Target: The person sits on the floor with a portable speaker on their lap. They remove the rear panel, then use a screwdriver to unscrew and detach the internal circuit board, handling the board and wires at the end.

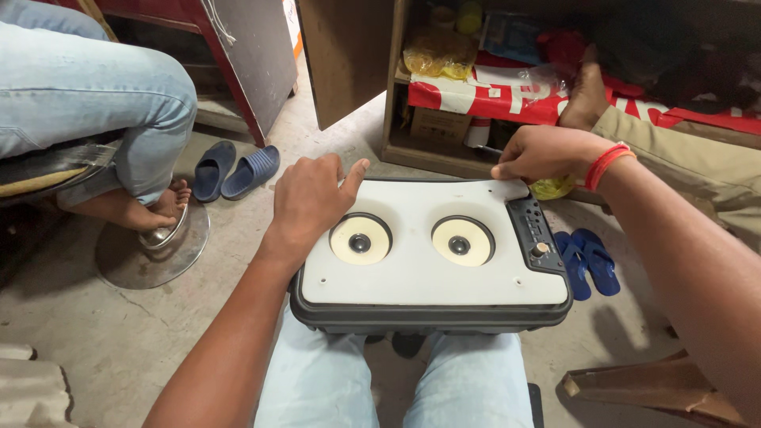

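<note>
Speaker (428, 269): left hand (311, 198) flat, right hand (547, 152) pinching edge.

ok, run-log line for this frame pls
left hand: flat on speaker panel, top-left corner | right hand: pinching panel's top-right edge | speaker: resting on lap | nearby: blue slippers on floor

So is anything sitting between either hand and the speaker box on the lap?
Nothing visible. The left hand lies flat on the white front panel of the speaker box, by its far left corner. The right hand pinches the panel's far right edge directly.
</note>
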The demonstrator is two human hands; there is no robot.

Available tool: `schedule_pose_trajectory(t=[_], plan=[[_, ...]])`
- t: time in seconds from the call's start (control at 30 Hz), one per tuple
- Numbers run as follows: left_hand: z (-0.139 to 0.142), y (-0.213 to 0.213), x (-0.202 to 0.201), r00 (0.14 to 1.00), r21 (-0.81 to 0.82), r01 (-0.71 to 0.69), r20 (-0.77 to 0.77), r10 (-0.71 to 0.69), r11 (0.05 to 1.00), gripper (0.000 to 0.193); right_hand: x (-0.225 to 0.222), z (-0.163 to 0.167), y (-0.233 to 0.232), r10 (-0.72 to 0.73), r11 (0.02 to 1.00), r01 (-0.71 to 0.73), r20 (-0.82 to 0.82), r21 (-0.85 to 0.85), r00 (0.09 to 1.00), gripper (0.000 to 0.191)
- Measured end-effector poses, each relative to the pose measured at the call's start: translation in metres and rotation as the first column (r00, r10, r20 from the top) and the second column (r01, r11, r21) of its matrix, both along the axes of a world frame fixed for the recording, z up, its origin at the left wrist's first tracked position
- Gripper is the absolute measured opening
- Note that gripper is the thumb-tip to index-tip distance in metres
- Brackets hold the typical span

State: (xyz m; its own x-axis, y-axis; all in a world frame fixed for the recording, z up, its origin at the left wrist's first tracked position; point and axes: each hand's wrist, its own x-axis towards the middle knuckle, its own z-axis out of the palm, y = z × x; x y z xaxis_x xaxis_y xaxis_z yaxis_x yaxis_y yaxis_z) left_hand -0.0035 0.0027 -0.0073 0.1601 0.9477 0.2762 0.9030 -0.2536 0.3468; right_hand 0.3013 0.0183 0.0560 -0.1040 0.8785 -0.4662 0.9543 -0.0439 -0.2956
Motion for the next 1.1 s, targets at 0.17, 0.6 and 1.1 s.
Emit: schedule_pose_trajectory(t=[0.17, 0.6, 1.1], plan=[[0.001, 0.000, 0.000, 1.000, -0.006, -0.005, 0.001, 0.005, 1.000, 0.054, -0.001, 0.003, 0.001, 0.018, 1.000, -0.019, 0.017, 0.004, 1.000, 0.039], [0.006, -0.005, 0.000, 1.000, 0.005, -0.003, 0.018, 0.003, 1.000, 0.052, -0.003, -0.011, -0.005, -0.129, 0.989, 0.137, -0.137, 0.052, 0.982, 0.032], [0.000, -0.001, 0.002, 1.000, 0.000, -0.006, 0.012, 0.006, 1.000, 0.054, 0.016, -0.012, 0.002, 0.045, 0.994, -0.053, 0.091, 0.095, 0.995, 0.035]])
